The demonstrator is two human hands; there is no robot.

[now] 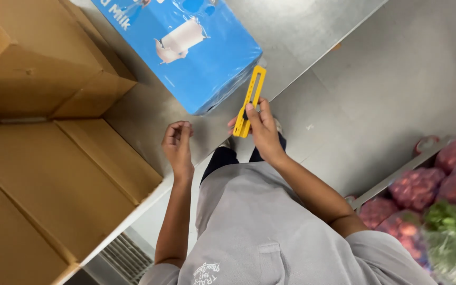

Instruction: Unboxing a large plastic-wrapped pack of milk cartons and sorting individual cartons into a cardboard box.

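- A grey shirt (270, 232) sat nearest the camera.
- Brown cartons (43, 174) were stacked at left on a steel floor (397, 79).
- The left hand (178, 142) hung loosely curled, holding nothing.
- A blue carton (186, 47) lay ahead.
- The right hand (259, 126) pinched a yellow cutter (252, 97) by its lower end, tip pointing at the blue carton.
- Red net bags (439, 179) lay at right.

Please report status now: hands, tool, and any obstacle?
Right hand grips yellow cutter. Left hand empty, curled. Blue carton just ahead; nothing between.
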